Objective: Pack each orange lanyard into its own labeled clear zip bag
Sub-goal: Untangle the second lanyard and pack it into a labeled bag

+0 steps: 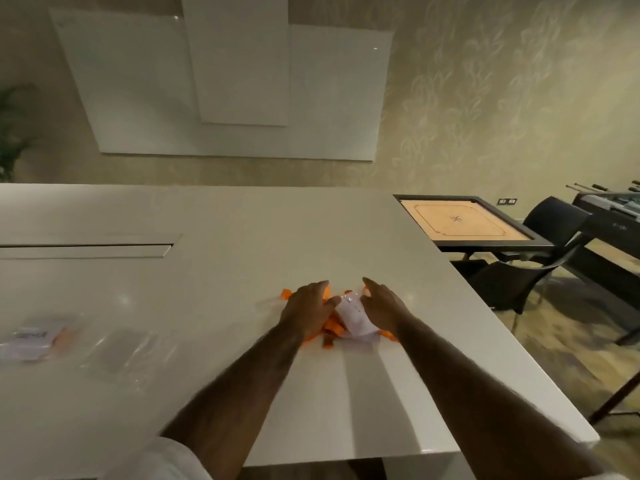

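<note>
1. Packed bag: well left of my left fingers, flat on the desk. It has a white label and orange shows inside. Judged done.
2. Empty zip bag: between the packed bag and my left fingers, clear and flat. Not yet filled.
3. Left hand: fingers bent down onto the orange lanyards. I cannot tell whether they clamp one.
4. Orange lanyards: a loose heap under and between both sets of fingers. Count unclear; all left to pack.
5. Labeled bag: just right of my left fingers, atop the heap. My right hand grips its right edge.
6. Carrom board and chair: well right of my right fingers, off the desk. Only the tangled heap looks likely to hinder.
</note>
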{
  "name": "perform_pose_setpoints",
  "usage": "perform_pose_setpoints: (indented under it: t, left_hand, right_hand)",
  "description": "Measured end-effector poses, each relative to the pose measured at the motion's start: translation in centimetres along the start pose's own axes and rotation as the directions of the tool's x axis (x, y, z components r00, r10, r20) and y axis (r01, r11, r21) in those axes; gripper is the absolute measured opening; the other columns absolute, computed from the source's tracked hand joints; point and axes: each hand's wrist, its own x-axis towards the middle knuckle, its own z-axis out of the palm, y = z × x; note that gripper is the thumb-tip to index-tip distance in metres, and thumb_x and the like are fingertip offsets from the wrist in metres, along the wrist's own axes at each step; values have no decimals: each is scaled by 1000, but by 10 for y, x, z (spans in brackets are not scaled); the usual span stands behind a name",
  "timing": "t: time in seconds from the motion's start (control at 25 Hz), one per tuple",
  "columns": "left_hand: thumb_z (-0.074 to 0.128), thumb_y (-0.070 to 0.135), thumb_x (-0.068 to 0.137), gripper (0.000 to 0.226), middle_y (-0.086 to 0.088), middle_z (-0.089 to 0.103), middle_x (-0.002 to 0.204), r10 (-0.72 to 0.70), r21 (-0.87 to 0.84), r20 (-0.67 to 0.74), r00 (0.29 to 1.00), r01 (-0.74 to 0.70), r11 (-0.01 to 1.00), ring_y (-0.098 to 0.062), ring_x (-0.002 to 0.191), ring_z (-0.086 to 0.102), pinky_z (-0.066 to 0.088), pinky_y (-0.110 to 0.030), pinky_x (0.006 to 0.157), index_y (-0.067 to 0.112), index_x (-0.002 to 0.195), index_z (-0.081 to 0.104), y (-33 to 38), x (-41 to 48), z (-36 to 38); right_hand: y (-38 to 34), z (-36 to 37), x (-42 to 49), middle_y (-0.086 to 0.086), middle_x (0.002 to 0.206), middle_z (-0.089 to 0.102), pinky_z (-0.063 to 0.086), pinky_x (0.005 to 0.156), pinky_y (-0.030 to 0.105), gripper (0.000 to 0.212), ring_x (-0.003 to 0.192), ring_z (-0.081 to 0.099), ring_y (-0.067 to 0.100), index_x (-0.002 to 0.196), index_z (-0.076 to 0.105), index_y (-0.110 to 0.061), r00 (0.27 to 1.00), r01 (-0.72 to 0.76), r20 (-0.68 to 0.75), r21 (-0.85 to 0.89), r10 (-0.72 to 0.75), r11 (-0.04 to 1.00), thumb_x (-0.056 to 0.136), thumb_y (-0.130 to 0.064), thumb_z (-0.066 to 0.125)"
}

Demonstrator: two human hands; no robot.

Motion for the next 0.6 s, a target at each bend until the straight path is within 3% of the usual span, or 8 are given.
perform_pose_setpoints:
  t: [0.24,0.4,0.52,0.6]
  left_hand:
    - [58,63,90,58,-5,65,122,-49,202,-74,996,63,977,-23,111,59,49,-34,89,16,121,68,29,7,12]
    - [71,54,86,59,-5,66,128,-103,166,-49,993,110,980,-23,115,60,50,-36,95,15,128,63,35,18,20]
    - [78,37,85,63,-6,63,135,-147,87,-44,988,151,985,-24,121,61,50,-35,99,15,139,53,35,24,27]
    - [79,29,85,52,-5,67,129,-183,22,-38,982,184,983,-22,116,64,52,-32,95,15,132,59,34,27,29]
  right_hand:
    - [21,6,-1,0,168,13,8,120,59,64,155,8,26,160,12,-19,987,106,140,-153,-84,983,105,-37,40]
    - [24,9,2,3,167,19,5,120,59,68,155,9,27,160,14,-20,984,100,162,-132,-78,986,102,-37,45]
    - [27,8,6,4,161,33,12,120,59,69,149,23,26,158,21,-22,984,101,157,-134,-80,986,97,-28,52]
    - [28,10,6,4,157,39,19,118,56,70,145,29,26,157,25,-23,985,110,149,-144,-88,984,94,-28,55]
